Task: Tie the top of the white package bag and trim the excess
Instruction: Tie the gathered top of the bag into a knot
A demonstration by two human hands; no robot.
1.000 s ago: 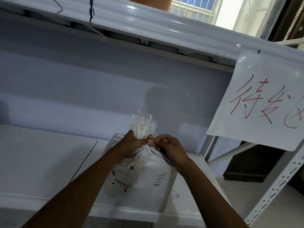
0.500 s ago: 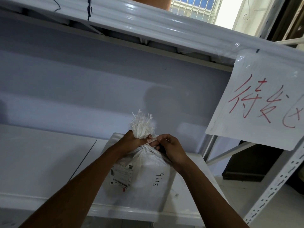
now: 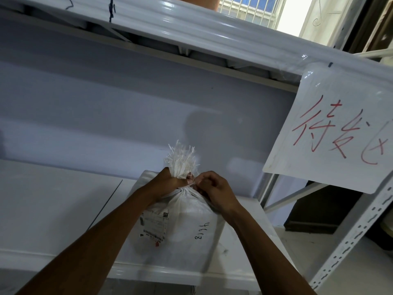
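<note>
white package bag [image 3: 182, 226] stands upright on the white shelf [image 3: 53, 209], near its front edge; left hand [image 3: 168, 182] is wrapped tight round the gathered neck, just below the frayed top [image 3: 181, 160]; right hand [image 3: 214, 188] pinches a thin pale tie [image 3: 190, 184] at the neck, fingers curled; woven fabric judged soft, light and rather slick; the bunched neck is the sound hold, not the loose fringe, which would likely shed strands; tying judged under way, trimming not yet done; shipping label [image 3: 154, 227] faces the person.

Shelf [image 3: 53, 209] open left of bag [image 3: 191, 226]; sign [image 3: 331, 116] overhangs right.
</note>
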